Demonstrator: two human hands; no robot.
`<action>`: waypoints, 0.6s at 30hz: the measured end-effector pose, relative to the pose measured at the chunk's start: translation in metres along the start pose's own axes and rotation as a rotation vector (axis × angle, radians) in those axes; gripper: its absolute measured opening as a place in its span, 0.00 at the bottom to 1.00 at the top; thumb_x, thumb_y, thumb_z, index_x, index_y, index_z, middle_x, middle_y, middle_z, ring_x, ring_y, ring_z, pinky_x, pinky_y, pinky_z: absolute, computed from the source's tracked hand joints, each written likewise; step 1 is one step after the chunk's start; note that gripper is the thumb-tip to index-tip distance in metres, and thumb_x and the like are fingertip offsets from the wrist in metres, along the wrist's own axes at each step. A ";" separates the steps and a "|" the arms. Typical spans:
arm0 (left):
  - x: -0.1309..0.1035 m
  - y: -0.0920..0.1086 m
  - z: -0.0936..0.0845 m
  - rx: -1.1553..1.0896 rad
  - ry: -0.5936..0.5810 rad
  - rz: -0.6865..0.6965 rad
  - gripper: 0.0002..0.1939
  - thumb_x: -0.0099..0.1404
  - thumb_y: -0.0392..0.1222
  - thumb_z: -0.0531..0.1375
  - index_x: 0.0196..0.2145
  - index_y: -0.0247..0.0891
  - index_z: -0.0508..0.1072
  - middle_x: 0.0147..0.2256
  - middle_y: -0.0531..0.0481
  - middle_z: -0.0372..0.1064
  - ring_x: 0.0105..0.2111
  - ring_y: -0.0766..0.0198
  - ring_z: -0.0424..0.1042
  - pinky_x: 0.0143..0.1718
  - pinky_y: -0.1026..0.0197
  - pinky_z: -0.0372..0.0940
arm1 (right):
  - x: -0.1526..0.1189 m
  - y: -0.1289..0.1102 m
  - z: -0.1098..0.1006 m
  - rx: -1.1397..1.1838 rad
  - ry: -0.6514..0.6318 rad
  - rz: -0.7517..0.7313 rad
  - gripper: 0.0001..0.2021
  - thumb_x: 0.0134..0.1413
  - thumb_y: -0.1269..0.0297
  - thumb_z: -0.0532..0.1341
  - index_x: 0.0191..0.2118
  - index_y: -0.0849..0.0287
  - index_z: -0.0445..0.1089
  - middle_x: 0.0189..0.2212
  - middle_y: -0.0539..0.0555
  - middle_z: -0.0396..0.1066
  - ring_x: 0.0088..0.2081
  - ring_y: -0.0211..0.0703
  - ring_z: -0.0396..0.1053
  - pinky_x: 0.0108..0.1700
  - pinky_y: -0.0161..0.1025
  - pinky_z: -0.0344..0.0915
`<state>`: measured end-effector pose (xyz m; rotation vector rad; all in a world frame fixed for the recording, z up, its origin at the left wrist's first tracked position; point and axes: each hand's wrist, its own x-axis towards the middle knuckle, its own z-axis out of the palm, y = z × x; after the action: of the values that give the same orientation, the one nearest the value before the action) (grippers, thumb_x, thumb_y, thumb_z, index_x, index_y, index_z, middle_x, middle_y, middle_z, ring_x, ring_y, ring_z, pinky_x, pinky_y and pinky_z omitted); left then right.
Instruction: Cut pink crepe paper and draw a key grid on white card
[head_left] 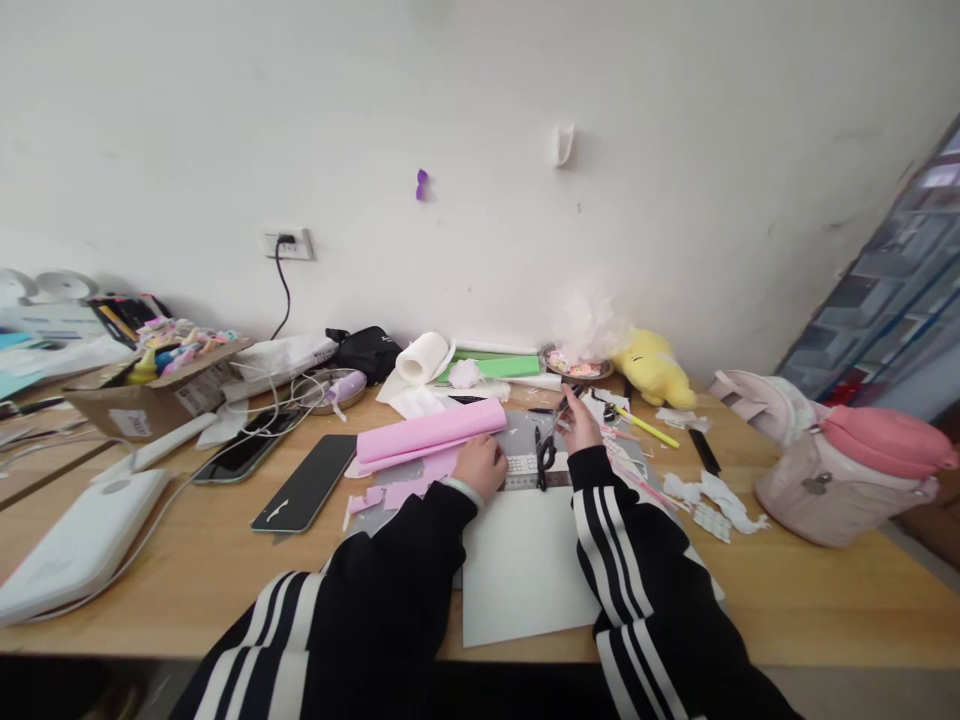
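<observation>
My left hand [481, 467] rests at the right end of the pink paper roll [431, 432], its fingers curled down. What is under its fingertips is hidden. Pink paper scraps [405, 490] lie by its wrist. My right hand [581, 425] is raised a little above the work area, fingers closed around a small dark object [568, 395] whose kind I cannot make out. Between the two hands lie black-handled scissors [545, 462] and a ruler [517, 483]. A white sheet of paper [529, 570] lies in front of them, over a grey mat.
Two phones, one a dark phone [307, 485], and a white power bank [82, 540] with cables lie left. A cardboard box [157, 400] stands behind. Paper rolls [424, 357] and a yellow plush toy [654, 368] are at the back. A pink bag [847, 480] stands right.
</observation>
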<state>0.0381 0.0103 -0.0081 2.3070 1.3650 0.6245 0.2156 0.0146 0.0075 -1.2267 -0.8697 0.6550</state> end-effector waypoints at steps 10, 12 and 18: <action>0.000 0.000 0.002 -0.194 0.136 0.107 0.15 0.63 0.42 0.55 0.47 0.35 0.64 0.46 0.45 0.62 0.43 0.58 0.65 0.42 0.49 0.62 | -0.010 0.008 0.015 -0.078 -0.160 0.103 0.10 0.56 0.62 0.54 0.37 0.65 0.65 0.27 0.49 0.67 0.24 0.31 0.65 0.26 0.33 0.65; -0.001 0.001 0.001 -0.256 0.161 0.140 0.15 0.63 0.42 0.54 0.47 0.36 0.63 0.46 0.45 0.62 0.43 0.58 0.66 0.42 0.49 0.63 | -0.015 0.010 0.018 -0.138 -0.182 0.046 0.09 0.53 0.63 0.57 0.36 0.64 0.66 0.25 0.48 0.67 0.24 0.32 0.65 0.26 0.33 0.65; 0.001 0.000 0.002 -0.341 0.183 0.184 0.12 0.64 0.42 0.53 0.44 0.35 0.66 0.43 0.46 0.65 0.40 0.60 0.67 0.41 0.52 0.64 | -0.030 0.006 0.025 -0.337 -0.172 -0.197 0.15 0.41 0.59 0.59 0.38 0.59 0.68 0.27 0.51 0.69 0.30 0.41 0.67 0.33 0.38 0.65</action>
<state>0.0394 0.0108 -0.0094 2.1499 1.0280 1.0601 0.1783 0.0041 -0.0021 -1.3744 -1.2661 0.4703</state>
